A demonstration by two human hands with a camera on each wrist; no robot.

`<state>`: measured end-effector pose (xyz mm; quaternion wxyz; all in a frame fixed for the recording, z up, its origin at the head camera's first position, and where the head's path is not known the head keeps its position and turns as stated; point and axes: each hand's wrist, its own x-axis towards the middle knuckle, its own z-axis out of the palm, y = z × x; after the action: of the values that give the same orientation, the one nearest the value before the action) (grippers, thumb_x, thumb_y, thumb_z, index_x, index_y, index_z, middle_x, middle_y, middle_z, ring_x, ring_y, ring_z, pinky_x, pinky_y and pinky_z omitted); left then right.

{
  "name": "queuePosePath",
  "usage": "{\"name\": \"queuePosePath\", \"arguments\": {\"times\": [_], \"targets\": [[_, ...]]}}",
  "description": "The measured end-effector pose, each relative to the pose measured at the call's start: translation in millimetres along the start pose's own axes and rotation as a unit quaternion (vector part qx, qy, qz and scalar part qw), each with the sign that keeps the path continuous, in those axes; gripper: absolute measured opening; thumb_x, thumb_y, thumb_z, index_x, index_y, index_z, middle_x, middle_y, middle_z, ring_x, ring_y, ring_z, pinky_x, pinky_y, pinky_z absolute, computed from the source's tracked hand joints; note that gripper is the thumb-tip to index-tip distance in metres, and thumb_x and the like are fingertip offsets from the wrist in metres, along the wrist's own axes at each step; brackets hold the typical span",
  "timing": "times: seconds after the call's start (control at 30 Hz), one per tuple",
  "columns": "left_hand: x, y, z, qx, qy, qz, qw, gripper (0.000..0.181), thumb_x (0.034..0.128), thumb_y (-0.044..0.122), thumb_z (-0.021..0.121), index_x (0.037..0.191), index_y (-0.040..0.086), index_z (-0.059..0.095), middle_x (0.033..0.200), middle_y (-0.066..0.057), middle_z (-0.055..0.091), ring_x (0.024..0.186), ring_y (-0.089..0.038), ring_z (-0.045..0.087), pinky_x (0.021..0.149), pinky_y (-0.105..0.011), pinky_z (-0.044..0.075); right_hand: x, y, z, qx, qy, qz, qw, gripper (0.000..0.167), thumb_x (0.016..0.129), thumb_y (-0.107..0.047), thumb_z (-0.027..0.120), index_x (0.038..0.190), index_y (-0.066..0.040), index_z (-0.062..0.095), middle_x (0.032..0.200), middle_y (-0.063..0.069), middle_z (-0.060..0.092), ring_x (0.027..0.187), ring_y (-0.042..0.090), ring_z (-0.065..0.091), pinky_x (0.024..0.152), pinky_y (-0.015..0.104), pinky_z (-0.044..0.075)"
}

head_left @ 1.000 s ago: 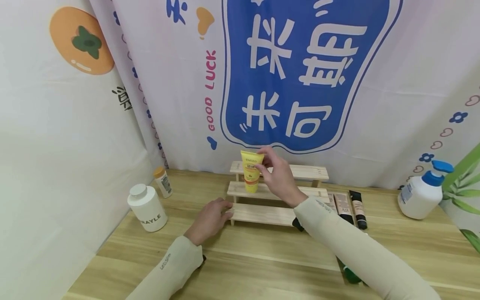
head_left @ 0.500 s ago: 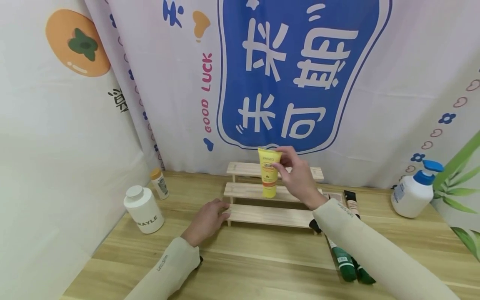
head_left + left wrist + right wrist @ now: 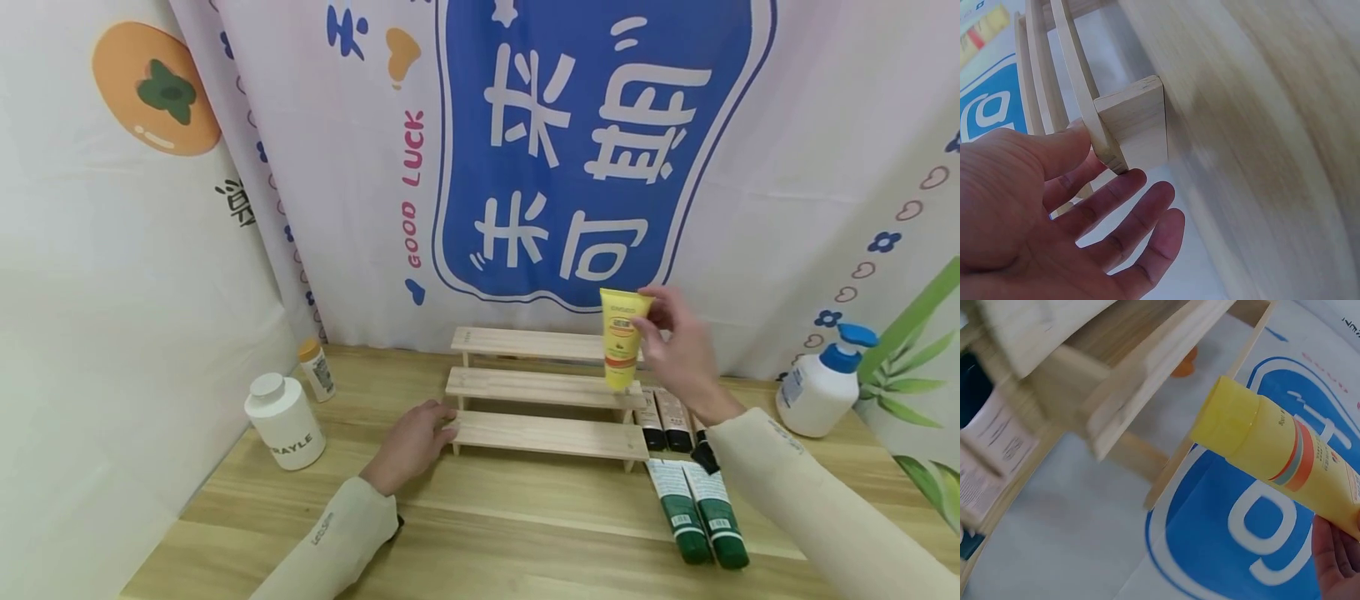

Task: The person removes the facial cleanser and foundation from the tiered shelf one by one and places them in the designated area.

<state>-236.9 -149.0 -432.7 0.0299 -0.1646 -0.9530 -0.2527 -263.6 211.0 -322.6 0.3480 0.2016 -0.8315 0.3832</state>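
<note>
My right hand (image 3: 684, 346) pinches a yellow squeeze tube (image 3: 621, 337) near its flat upper end. The tube is upright, cap down, in front of the right end of a three-step wooden display rack (image 3: 547, 433). In the right wrist view the yellow tube (image 3: 1285, 450) shows its cap close to the rack's planks (image 3: 1154, 369); only part of the hand is visible there. My left hand (image 3: 411, 446) holds the left end of the rack's lowest step. The left wrist view shows the left hand (image 3: 1054, 194) with thumb and fingers about that plank's end (image 3: 1107, 144).
Two green-and-white tubes (image 3: 697, 512) lie right of the rack, below several beige tubes with black caps (image 3: 673, 421). A white pump bottle (image 3: 819, 392) stands far right. At left are a white jar (image 3: 287, 423) and a small orange-capped bottle (image 3: 318, 371).
My right hand has carried the yellow tube rightward along the rack, from its left part to its right end. The left hand stays at the rack's left end.
</note>
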Motion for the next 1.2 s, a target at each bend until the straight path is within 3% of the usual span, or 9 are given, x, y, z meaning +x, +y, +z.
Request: {"name": "queuePosePath", "arguments": {"times": [0.17, 0.57, 0.73, 0.87, 1.0, 1.2], "targets": [[-0.7, 0.4, 0.1, -0.01, -0.001, -0.008, 0.9999, 0.029, 0.0924, 0.018, 0.063, 0.118, 0.006, 0.064, 0.129, -0.02, 0.052, 0.118, -0.036, 0.049, 0.094, -0.049, 0.042, -17.0, 12.3, -26.6, -0.007, -0.012, 0.031, 0.9994, 0.037, 0.089, 0.009, 0.058, 0.123, -0.001, 0.049, 0.1, 0.015, 0.06, 0.082, 0.024, 0.057, 0.071, 0.019, 0.043], [-1.5, 2.6, -1.2, 0.0, 0.005, -0.002, 1.0, 0.028, 0.0915, 0.017, 0.064, 0.117, 0.005, 0.065, 0.11, -0.009, 0.06, 0.095, -0.025, 0.058, 0.081, -0.041, 0.049, -54.2, 30.6, -81.2, -0.131, -0.035, 0.073, 0.988, 0.039, 0.091, 0.008, 0.055, 0.127, -0.001, 0.047, 0.095, 0.018, 0.056, 0.081, 0.029, 0.053, 0.063, 0.01, 0.037], [-1.0, 3.1, -0.8, 0.003, 0.002, -0.005, 1.0, 0.028, 0.0917, 0.018, 0.064, 0.117, 0.006, 0.065, 0.107, -0.006, 0.061, 0.093, -0.022, 0.058, 0.08, -0.039, 0.049, -68.9, 43.3, -99.7, -0.163, -0.091, 0.097, 0.9775, 0.036, 0.089, 0.008, 0.057, 0.123, 0.002, 0.048, 0.091, 0.019, 0.056, 0.075, 0.03, 0.053, 0.057, 0.026, 0.045], [-0.7, 2.3, -0.5, 0.0, 0.0, -0.005, 1.0, 0.028, 0.092, 0.018, 0.064, 0.117, 0.006, 0.064, 0.106, -0.005, 0.06, 0.092, -0.021, 0.057, 0.079, -0.038, 0.049, -84.2, 60.2, -110.5, -0.178, -0.157, 0.103, 0.9659, 0.033, 0.084, 0.009, 0.061, 0.116, 0.003, 0.051, 0.08, 0.012, 0.053, 0.065, 0.023, 0.048, 0.051, 0.027, 0.04], [-0.4, 1.6, -0.5, -0.002, 0.0, 0.0, 1.0, 0.028, 0.0918, 0.017, 0.064, 0.117, 0.005, 0.064, 0.106, -0.005, 0.06, 0.09, -0.021, 0.058, 0.078, -0.038, 0.049, -99.3, 74.9, -120.4, -0.178, -0.238, 0.127, 0.9465, 0.03, 0.082, 0.009, 0.06, 0.111, 0.004, 0.053, 0.075, 0.005, 0.048, 0.062, 0.018, 0.043, 0.05, 0.026, 0.037], [-0.2, 2.2, -1.3, -0.007, -0.001, -0.004, 1.0, 0.028, 0.0919, 0.017, 0.064, 0.117, 0.006, 0.064, 0.105, -0.004, 0.06, 0.089, -0.019, 0.057, 0.077, -0.037, 0.049, -118.9, 96.2, -125.9, -0.156, -0.377, 0.222, 0.8859, 0.025, 0.087, 0.002, 0.058, 0.112, 0.005, 0.053, 0.076, 0.004, 0.049, 0.065, 0.018, 0.046, 0.053, 0.03, 0.04]]}}
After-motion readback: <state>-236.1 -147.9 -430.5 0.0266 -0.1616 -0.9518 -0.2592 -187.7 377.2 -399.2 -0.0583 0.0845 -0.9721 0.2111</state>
